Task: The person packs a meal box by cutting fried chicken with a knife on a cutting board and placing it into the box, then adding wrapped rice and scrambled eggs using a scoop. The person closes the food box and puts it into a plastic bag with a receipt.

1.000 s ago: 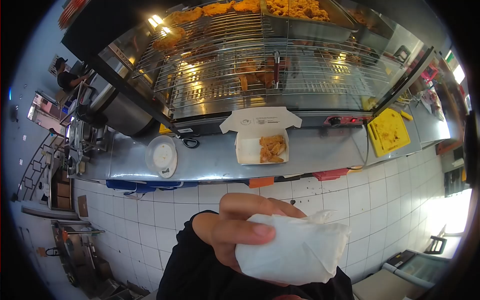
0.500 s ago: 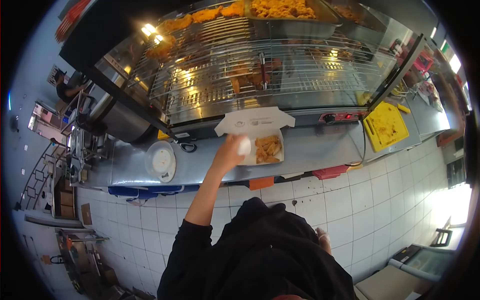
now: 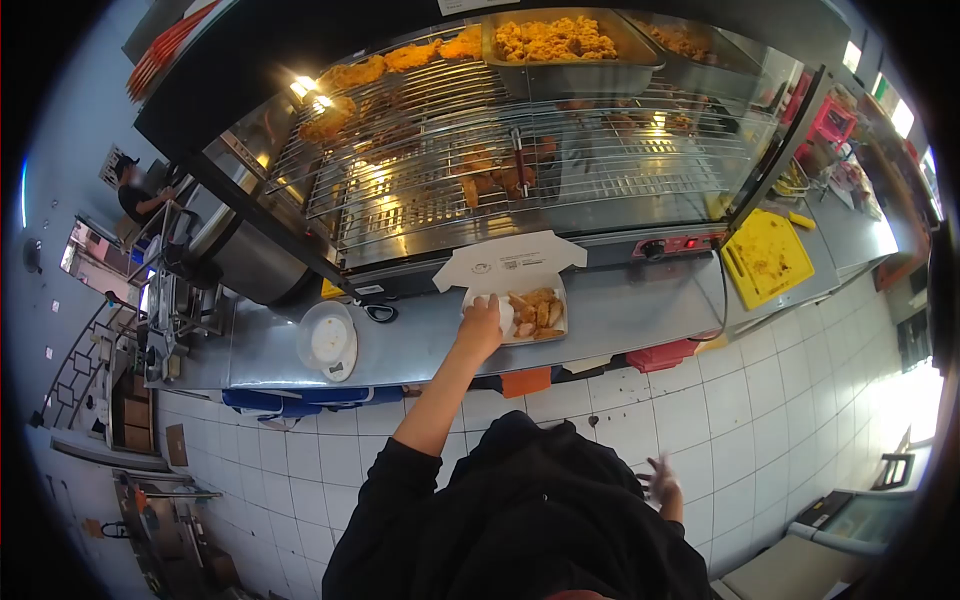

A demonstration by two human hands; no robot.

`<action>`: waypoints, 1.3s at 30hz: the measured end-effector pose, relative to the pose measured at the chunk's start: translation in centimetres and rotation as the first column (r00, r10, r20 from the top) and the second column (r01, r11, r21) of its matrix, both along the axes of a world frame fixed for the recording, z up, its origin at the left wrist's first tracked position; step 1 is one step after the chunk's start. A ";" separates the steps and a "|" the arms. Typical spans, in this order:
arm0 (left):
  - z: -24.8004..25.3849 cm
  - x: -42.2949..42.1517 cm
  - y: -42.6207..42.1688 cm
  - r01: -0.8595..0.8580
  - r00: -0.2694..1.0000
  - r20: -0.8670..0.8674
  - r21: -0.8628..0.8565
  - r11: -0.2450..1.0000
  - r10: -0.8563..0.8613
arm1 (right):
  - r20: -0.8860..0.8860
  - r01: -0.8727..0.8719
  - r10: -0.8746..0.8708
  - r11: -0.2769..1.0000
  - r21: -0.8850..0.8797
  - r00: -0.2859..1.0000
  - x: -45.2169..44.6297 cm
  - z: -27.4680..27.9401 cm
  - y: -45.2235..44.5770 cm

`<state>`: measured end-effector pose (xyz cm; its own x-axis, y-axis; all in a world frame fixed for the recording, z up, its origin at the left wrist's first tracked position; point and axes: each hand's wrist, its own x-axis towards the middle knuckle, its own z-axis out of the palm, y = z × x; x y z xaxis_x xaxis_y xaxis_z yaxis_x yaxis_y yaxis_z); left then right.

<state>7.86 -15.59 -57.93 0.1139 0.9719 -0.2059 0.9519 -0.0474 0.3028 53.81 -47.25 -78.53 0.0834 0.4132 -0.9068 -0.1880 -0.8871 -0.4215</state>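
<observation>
My left hand [image 3: 481, 326] reaches into the left side of an open white takeaway box [image 3: 553, 335]. Its fingers are closed around a small white rounded item [image 3: 505, 312], mostly covered by the hand, so its kind is unclear. Golden fried chicken pieces [image 3: 538, 312] fill the box's right side, and the printed lid [image 3: 510, 262] leans back toward the display cabinet. Down at my right side, my right hand [image 3: 662, 483] hangs over the floor with fingers spread and nothing in it; it appears to wear a thin clear glove.
Behind the steel counter [image 3: 630, 312] stands a heated glass cabinet with wire racks [image 3: 420, 150] and a tray of fried food [image 3: 570, 75]. Round white lids or plates [image 3: 328, 338] lie left, a yellow cutting board [image 3: 768, 260] right. Another person [image 3: 142, 195] stands far left.
My left hand has lowered the white item into the box's left side. My right hand has swung outward from my body, its fingers now spread. The view has shifted slightly.
</observation>
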 end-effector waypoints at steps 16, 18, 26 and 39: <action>0.3 2.2 1.7 -0.093 0.996 -0.022 -0.108 0.990 0.091 | -0.359 0.275 -0.197 0.944 0.182 0.913 1.5 1.3 0.3; -0.5 2.5 1.4 -0.118 0.992 -0.058 -0.060 0.991 0.114 | 0.160 -0.138 0.136 0.990 0.002 0.978 1.9 -3.4 0.4; 18.4 5.2 2.5 -0.136 0.872 0.338 0.863 0.486 -0.355 | 0.517 -0.241 0.197 0.970 0.017 0.833 -0.4 1.7 -4.9; 23.8 8.1 9.4 0.330 0.812 -0.409 0.910 -0.251 -0.416 | 0.386 -0.199 0.163 0.978 0.056 0.908 0.5 -2.8 -2.4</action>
